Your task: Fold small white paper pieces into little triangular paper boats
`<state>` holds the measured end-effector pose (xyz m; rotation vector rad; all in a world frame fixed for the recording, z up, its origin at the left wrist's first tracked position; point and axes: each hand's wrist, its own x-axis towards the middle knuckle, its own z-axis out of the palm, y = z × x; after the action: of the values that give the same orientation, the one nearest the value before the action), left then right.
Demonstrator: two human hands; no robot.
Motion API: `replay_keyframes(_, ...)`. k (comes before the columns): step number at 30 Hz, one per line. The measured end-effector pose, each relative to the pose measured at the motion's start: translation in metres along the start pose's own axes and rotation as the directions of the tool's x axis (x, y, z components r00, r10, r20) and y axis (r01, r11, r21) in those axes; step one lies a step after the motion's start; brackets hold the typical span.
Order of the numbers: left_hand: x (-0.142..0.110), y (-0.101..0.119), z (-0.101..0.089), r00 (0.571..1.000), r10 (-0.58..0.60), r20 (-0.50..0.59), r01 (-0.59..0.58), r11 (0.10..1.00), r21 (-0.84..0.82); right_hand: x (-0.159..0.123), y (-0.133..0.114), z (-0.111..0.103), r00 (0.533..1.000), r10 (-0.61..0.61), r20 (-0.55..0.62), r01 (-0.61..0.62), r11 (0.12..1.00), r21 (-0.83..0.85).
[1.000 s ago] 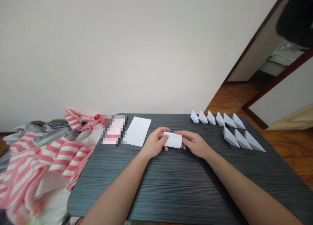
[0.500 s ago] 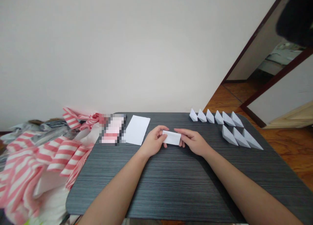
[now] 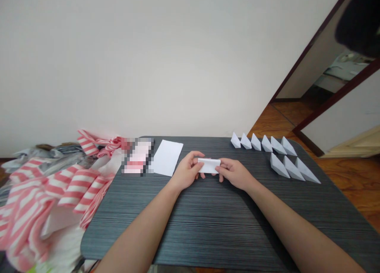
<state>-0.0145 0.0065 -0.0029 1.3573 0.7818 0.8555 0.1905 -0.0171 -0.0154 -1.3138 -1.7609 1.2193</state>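
A left hand (image 3: 185, 172) and right hand (image 3: 236, 174) pinched opposite ends of a folded white paper (image 3: 209, 166) over a dark table (image 3: 190, 225). Pixelation made a pink-and-white panel (image 3: 138, 156) nearby unreadable.

From the wearer's head, one camera looks forward and down across the worktop (image 3: 210, 225) to the pale wall (image 3: 172, 67) behind, far enough back to show the left hand (image 3: 185, 171) and right hand (image 3: 235, 174) small, just below centre.

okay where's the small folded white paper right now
In the head view, the small folded white paper is gripped between the left hand and the right hand over the dark table, to the right of the flat white paper.
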Motion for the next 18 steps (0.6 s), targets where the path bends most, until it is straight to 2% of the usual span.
replay_keyframes(9,0.002,-0.011,-0.004,0.998,-0.061,-0.014,0.063,0.975,0.215,0.000,0.000,0.000,0.999,-0.041,-0.035,0.041,0.999,0.012)
replay_keyframes(18,0.001,-0.008,-0.003,0.999,-0.032,-0.022,0.036,0.972,0.231,0.000,0.003,0.001,0.999,-0.041,-0.033,0.042,0.999,0.023)
